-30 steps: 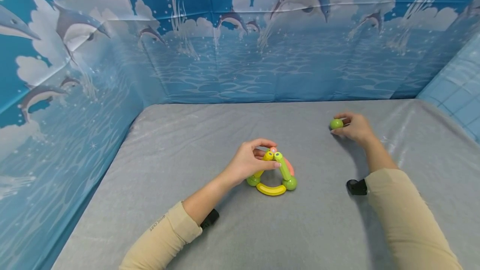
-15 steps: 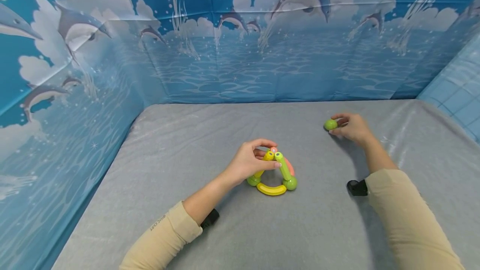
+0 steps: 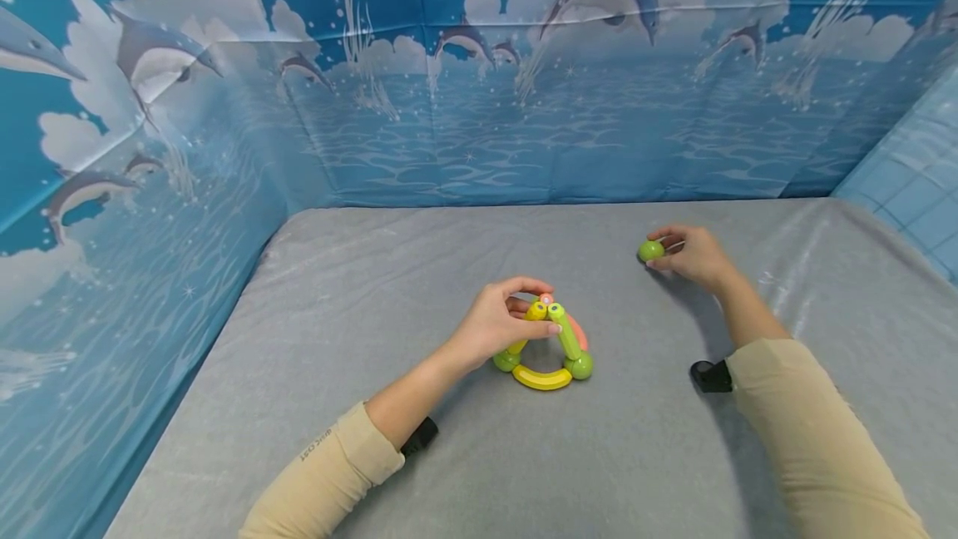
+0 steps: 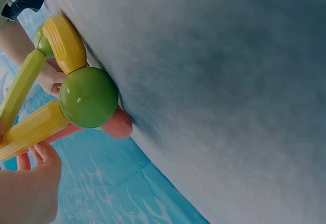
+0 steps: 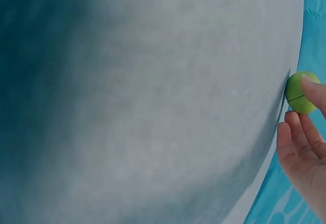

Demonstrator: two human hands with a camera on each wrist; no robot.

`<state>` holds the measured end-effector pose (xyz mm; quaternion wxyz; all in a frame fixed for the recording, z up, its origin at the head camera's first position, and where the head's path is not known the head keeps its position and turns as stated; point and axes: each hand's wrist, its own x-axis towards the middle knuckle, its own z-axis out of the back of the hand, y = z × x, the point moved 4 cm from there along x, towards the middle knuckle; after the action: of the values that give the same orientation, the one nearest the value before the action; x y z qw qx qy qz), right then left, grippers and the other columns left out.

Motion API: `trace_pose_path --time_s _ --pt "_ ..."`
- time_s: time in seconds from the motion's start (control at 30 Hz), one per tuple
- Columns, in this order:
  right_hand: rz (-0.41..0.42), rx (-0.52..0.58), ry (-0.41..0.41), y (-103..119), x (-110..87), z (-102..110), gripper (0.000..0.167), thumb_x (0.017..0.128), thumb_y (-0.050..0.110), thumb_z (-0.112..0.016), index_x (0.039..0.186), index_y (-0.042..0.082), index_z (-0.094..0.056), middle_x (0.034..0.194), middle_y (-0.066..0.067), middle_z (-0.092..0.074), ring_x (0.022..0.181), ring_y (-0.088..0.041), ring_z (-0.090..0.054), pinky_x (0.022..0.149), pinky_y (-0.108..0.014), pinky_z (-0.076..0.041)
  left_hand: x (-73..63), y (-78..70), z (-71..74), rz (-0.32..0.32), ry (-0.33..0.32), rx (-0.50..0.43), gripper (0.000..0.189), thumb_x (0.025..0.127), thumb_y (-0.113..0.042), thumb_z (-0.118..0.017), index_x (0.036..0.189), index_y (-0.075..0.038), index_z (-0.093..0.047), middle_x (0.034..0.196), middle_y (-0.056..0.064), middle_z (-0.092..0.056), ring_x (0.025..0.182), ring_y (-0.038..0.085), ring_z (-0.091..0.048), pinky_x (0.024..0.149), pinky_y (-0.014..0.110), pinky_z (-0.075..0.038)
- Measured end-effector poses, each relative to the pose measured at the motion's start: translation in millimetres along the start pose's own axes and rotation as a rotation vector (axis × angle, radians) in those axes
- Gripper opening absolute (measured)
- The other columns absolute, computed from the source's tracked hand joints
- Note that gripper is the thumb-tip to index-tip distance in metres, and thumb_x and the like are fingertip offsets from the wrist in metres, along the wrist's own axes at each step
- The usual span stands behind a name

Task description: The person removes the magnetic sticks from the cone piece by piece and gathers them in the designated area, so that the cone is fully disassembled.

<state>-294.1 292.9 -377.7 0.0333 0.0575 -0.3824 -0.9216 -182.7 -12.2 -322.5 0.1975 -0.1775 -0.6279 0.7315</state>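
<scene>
My left hand (image 3: 490,321) pinches the upper ends of a yellow rod (image 4: 35,127) and a lime-green rod (image 3: 566,333), which lean together above the cloth. They belong to a small toy frame of rods and balls. Its base has a curved yellow rod (image 3: 542,379) between two green balls, one of them large in the left wrist view (image 4: 89,98). Coral curved rods (image 3: 577,331) lie at the back, partly hidden. Farther back on the right, my right hand (image 3: 698,258) grips a loose green ball (image 3: 650,251) between thumb and fingers, at the cloth. A seam crosses that ball (image 5: 301,95).
Grey cloth (image 3: 419,256) covers the table. Behind and to the left hangs a blue dolphin-print curtain (image 3: 464,140), with a pale tiled print (image 3: 916,173) on the right. Both wrists carry black camera mounts (image 3: 711,375).
My right hand has carried the green ball a little to the left across the cloth. The left hand and the rod frame have stayed in place.
</scene>
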Motion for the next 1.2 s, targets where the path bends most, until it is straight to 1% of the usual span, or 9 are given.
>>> trace_pose_path --time_s 0.27,0.4,0.5,0.57,0.7,0.87,0.93,1.1,1.2 --pt "0.023 0.008 -0.005 3 -1.6 1 0.043 0.085 0.007 -0.067 0.123 -0.005 -0.052 0.12 -0.029 -0.048 0.107 -0.041 -0.048 0.076 -0.037 -0.046 0.6 -0.2 0.3 -0.004 -0.004 0.001 0.042 0.08 0.001 -0.071 0.12 0.0 -0.059 0.12 0.015 -0.058 0.088 0.012 -0.061 0.071 0.026 -0.051" --pt "0.025 0.025 0.001 4 -3.4 3 0.044 0.085 0.008 -0.067 0.124 -0.006 -0.051 0.12 -0.029 -0.047 0.108 -0.041 -0.048 0.074 -0.035 -0.046 7.4 12.9 1.1 -0.006 -0.001 -0.005 0.044 0.079 -0.001 -0.072 0.121 -0.003 -0.059 0.122 0.015 -0.057 0.088 0.012 -0.061 0.07 0.026 -0.051" --pt "0.031 0.022 -0.002 4 -4.2 5 0.044 0.085 0.008 -0.067 0.124 -0.006 -0.051 0.12 -0.029 -0.048 0.108 -0.041 -0.049 0.076 -0.038 -0.046 12.3 23.8 1.8 -0.013 0.001 -0.014 0.046 0.079 -0.003 -0.073 0.122 -0.005 -0.059 0.124 0.015 -0.056 0.089 0.012 -0.061 0.069 0.026 -0.051" --pt "0.042 0.012 -0.01 5 -5.2 7 0.044 0.085 0.009 -0.067 0.124 -0.006 -0.051 0.12 -0.029 -0.048 0.108 -0.041 -0.049 0.078 -0.041 -0.045 12.8 25.5 1.8 -0.02 0.0 -0.018 0.046 0.078 -0.004 -0.074 0.122 -0.006 -0.059 0.124 0.015 -0.056 0.09 0.013 -0.061 0.07 0.027 -0.052" --pt "0.068 0.009 -0.022 8 -7.7 11 0.044 0.085 0.008 -0.067 0.124 -0.006 -0.051 0.12 -0.03 -0.049 0.108 -0.041 -0.05 0.08 -0.043 -0.045 12.9 26.7 1.9 -0.027 -0.003 -0.011 0.045 0.078 -0.005 -0.075 0.12 -0.008 -0.06 0.122 0.015 -0.057 0.091 0.015 -0.062 0.071 0.028 -0.052" --pt "0.074 0.017 -0.02 12 -12.0 14 0.046 0.086 0.01 -0.067 0.126 -0.005 -0.05 0.122 -0.029 -0.049 0.107 -0.039 -0.051 0.074 -0.034 -0.047 11.9 27.6 3.1 -0.017 -0.01 0.015 0.045 0.077 -0.009 -0.077 0.119 -0.012 -0.061 0.119 0.006 -0.06 0.091 0.015 -0.061 0.072 0.03 -0.052" --pt "0.071 0.022 -0.02 15 -13.9 14 0.047 0.086 0.011 -0.067 0.127 -0.004 -0.05 0.123 -0.028 -0.048 0.108 -0.039 -0.05 0.074 -0.034 -0.047 11.0 28.3 4.5 -0.015 -0.003 0.016 0.045 0.077 -0.01 -0.077 0.119 -0.013 -0.061 0.118 0.004 -0.06 0.092 0.015 -0.061 0.073 0.03 -0.052" --pt "0.082 0.027 -0.017 22 -20.7 16 0.048 0.086 0.013 -0.068 0.127 -0.003 -0.05 0.125 -0.026 -0.048 0.108 -0.036 -0.05 0.077 -0.039 -0.046 8.1 30.7 10.8 -0.029 0.024 0.022 0.048 0.078 -0.008 -0.076 0.123 -0.01 -0.059 0.12 0.005 -0.059 0.097 0.016 -0.061 0.079 0.03 -0.051" --pt "0.1 0.042 -0.005 29 -25.7 15 0.048 0.085 0.015 -0.069 0.126 -0.002 -0.051 0.125 -0.025 -0.049 0.108 -0.035 -0.05 0.075 -0.034 -0.047 5.7 32.9 16.1 -0.025 0.023 0.037 0.05 0.077 -0.007 -0.076 0.124 -0.007 -0.058 0.123 0.005 -0.058 0.1 0.017 -0.061 0.082 0.029 -0.05"
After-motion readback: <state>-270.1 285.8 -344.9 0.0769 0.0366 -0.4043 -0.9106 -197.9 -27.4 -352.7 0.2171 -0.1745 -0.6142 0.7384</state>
